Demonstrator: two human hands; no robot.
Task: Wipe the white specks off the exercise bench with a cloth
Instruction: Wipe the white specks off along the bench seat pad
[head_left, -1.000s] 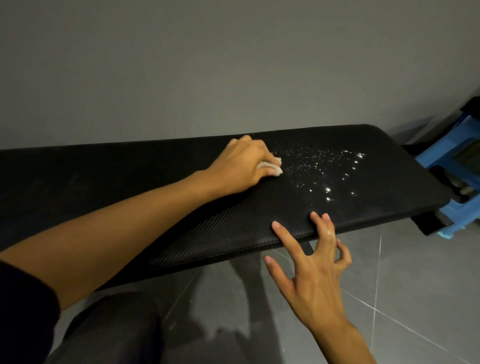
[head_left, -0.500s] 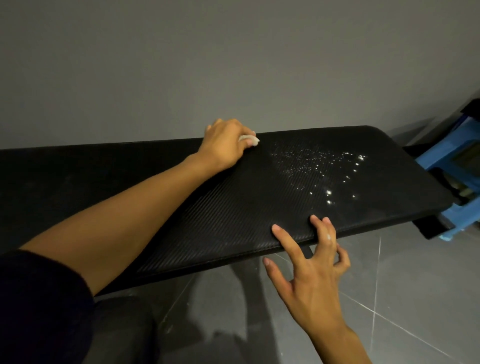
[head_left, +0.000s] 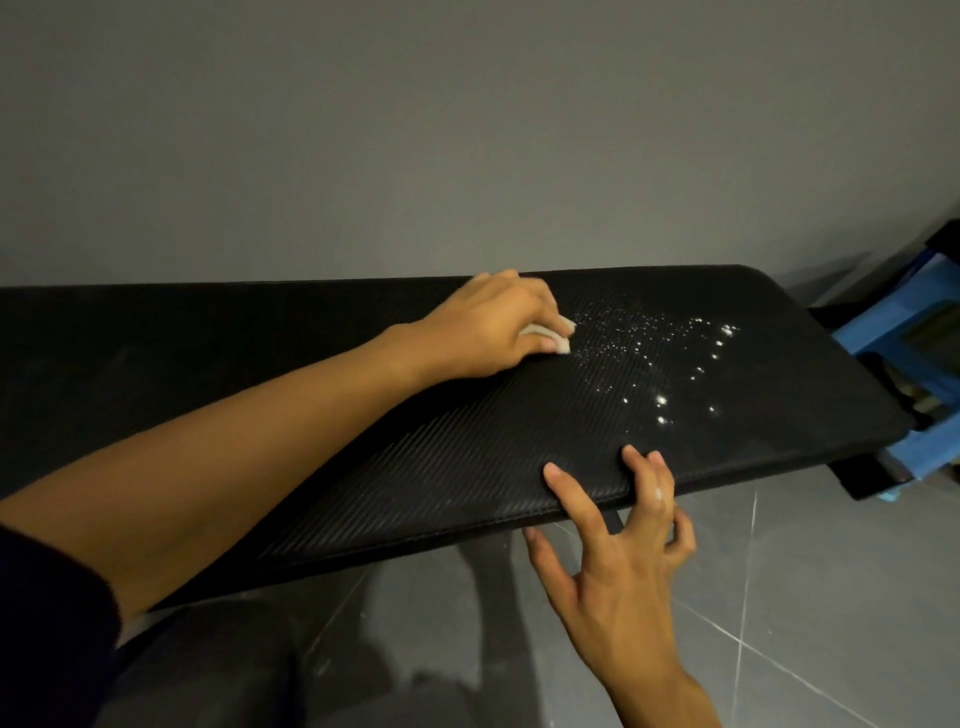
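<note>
Left hand (head_left: 483, 327) lies knuckles-up on the top of the black exercise bench (head_left: 415, 441), near its far edge, with the fingers curled down over a small white cloth (head_left: 195, 344). The hand grips the cloth against the padding. Only a folded corner of it shows, beneath the fingertips and thumb; the rest is hidden under the palm, so its full size and shape cannot be made out. The cloth sits at the left margin of the white specks (head_left: 649, 353), touching or just beside the nearest ones. They scatter rightward across the ribbed surface toward the bench's rounded end, with a few brighter, larger dots closer to the front edge.

Right hand (head_left: 618, 571) holds nothing. Its fingers are spread and mostly straight, and the fingertips (head_left: 553, 472) of the index and two neighbouring fingers rest on the front edge of the bench. The thumb hangs below the pad and the little finger is bent inward. A pale smear marks one finger.

A dark sleeve (head_left: 47, 623) covers the left upper arm at the frame's lower left. The bench's left end runs out of view, and its supports are lost in shadow. A blue plastic stool (head_left: 878, 332) is partly cut off at the right, beyond the bench end. Grey tiled floor (head_left: 805, 597) lies below and a plain grey wall (head_left: 467, 130) stands behind.
</note>
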